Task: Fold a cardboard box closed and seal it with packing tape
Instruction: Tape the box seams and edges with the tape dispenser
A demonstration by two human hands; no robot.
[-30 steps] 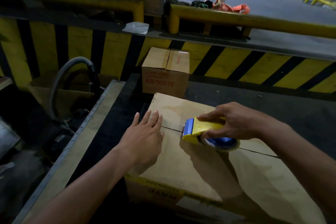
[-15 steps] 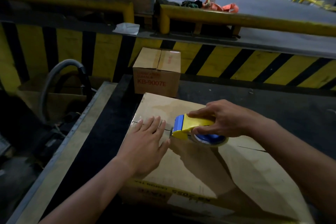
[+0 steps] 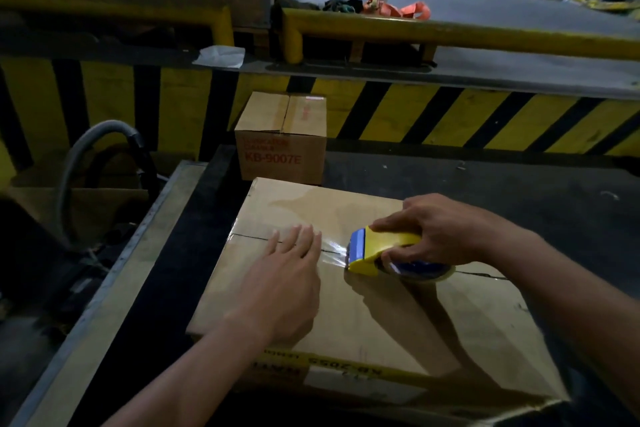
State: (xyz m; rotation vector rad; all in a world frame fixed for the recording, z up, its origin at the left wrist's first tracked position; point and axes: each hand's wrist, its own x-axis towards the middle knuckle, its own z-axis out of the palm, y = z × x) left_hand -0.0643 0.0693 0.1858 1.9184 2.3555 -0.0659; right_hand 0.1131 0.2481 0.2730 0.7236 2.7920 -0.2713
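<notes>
A large cardboard box [image 3: 363, 315] lies on the dark table with its top flaps folded shut, the seam running left to right. My left hand [image 3: 287, 284] presses flat on the lid, fingers straight over the seam near the left end. My right hand [image 3: 436, 232] grips a yellow and blue tape dispenser [image 3: 377, 250] set on the seam just right of my left fingers. A strip of clear tape [image 3: 332, 248] stretches from the dispenser's blue blade to my left fingertips.
A smaller taped box [image 3: 280, 139] marked KB-9007E stands just behind the large one. A grey hose [image 3: 86, 149] loops at the left beyond the table's metal edge [image 3: 138, 246]. A yellow and black striped barrier [image 3: 450, 114] runs behind, with yellow rails above.
My right hand has drawn the dispenser to the right along the seam, away from my left hand, leaving clear tape between them. My left hand stays pressed on the lid.
</notes>
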